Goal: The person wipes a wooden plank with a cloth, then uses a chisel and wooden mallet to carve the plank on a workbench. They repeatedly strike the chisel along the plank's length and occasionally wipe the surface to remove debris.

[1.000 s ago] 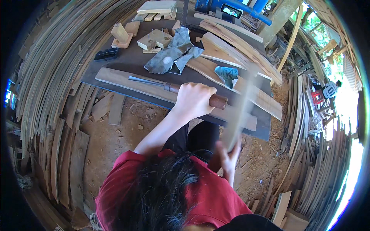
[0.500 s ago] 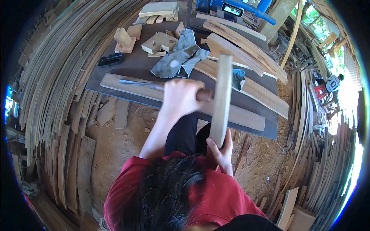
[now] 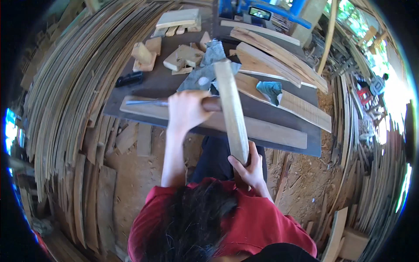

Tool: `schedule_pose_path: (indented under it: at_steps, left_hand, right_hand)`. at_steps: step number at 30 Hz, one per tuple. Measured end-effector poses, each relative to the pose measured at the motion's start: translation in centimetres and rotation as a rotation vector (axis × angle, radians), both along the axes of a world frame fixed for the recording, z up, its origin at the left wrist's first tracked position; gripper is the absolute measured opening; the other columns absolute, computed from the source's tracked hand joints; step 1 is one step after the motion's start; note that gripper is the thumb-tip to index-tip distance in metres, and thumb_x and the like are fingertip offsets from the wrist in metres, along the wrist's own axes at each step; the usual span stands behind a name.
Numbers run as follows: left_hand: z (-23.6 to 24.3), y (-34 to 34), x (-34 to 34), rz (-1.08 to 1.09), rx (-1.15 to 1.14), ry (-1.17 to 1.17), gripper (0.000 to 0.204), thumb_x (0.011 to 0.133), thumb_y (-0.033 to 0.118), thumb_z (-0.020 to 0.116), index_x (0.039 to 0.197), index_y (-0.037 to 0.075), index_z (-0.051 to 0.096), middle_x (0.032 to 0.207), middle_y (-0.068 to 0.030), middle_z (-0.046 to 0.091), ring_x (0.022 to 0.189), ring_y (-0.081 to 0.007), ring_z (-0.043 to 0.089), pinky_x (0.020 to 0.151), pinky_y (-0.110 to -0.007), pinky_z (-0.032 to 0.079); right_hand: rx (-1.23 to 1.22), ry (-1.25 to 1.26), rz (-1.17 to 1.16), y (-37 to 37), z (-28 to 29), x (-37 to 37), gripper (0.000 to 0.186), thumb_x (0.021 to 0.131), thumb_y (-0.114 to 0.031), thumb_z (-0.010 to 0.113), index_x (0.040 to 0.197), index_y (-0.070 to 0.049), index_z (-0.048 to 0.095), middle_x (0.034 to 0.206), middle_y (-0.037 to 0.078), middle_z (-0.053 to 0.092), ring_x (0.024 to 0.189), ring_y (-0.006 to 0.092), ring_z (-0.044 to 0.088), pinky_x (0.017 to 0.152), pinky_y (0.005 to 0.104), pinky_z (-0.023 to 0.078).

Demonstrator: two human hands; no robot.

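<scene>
Left hand (image 3: 187,109) is wrapped around the wooden handle (image 3: 212,104) of a chisel (image 3: 155,102), the blade pointing out to its left over a long board (image 3: 273,129) on the desk (image 3: 159,85). Nearer the body, the right hand (image 3: 250,169) grips the lower end of a wooden bar (image 3: 234,114); whether bar and handle touch is hard to tell. Beyond the left hand lies a grey cloth (image 3: 214,51).

Wooden bar (image 3: 233,111) blocks right of chisel handle (image 3: 212,104); tabletop strip (image 3: 258,110) beyond lies open.
</scene>
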State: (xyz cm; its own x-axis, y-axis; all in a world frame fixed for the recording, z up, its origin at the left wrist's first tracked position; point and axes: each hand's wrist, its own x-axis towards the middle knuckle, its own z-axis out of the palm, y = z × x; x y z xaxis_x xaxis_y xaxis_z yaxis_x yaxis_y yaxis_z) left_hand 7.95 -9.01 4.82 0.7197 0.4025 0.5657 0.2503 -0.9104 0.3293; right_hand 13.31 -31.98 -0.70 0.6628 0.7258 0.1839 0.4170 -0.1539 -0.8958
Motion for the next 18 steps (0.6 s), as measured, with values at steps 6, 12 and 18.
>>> schedule_pose_path:
  at_steps: [6, 12, 18]
  left_hand:
    - [0.6, 2.3, -1.7, 0.073, -0.001, -0.002, 0.017, 0.058, 0.022, 0.073, 0.066, 0.013, 0.061, 0.061, -0.0076, 0.06, 0.059, -0.0287, 0.061, 0.053, -0.037, 0.046]
    - [0.6, 3.5, -2.2, 0.082, 0.034, -0.048, 0.013, 0.06, 0.023, 0.069, 0.067, 0.015, 0.062, 0.062, -0.0089, 0.061, 0.061, -0.0289, 0.062, 0.055, -0.038, 0.048]
    - [3.3, 2.2, -6.7, -0.004, 0.144, -0.358, 0.019, 0.064, 0.003, 0.071, 0.059, 0.008, 0.054, 0.053, -0.0061, 0.051, 0.045, -0.0228, 0.05, 0.046, -0.03, 0.039]
  right_hand:
    - [0.306, 0.156, -0.206, 0.3, -0.3, 1.2, 0.045, 0.076, -0.017, 0.072, 0.108, 0.001, 0.045, 0.08, 0.014, 0.064, 0.073, 0.0228, 0.065, 0.067, 0.0321, 0.051]
    - [-0.052, 0.011, 0.171, 3.1, 0.7, 0.4, 0.049, 0.077, -0.029, 0.072, 0.107, 0.001, 0.048, 0.083, 0.022, 0.063, 0.079, 0.0364, 0.065, 0.068, 0.0367, 0.051]
    - [0.132, 0.127, 0.007, 0.7, 1.6, 1.5, 0.044, 0.076, -0.023, 0.073, 0.103, 0.002, 0.049, 0.079, 0.018, 0.064, 0.075, 0.0238, 0.066, 0.065, 0.0338, 0.05]
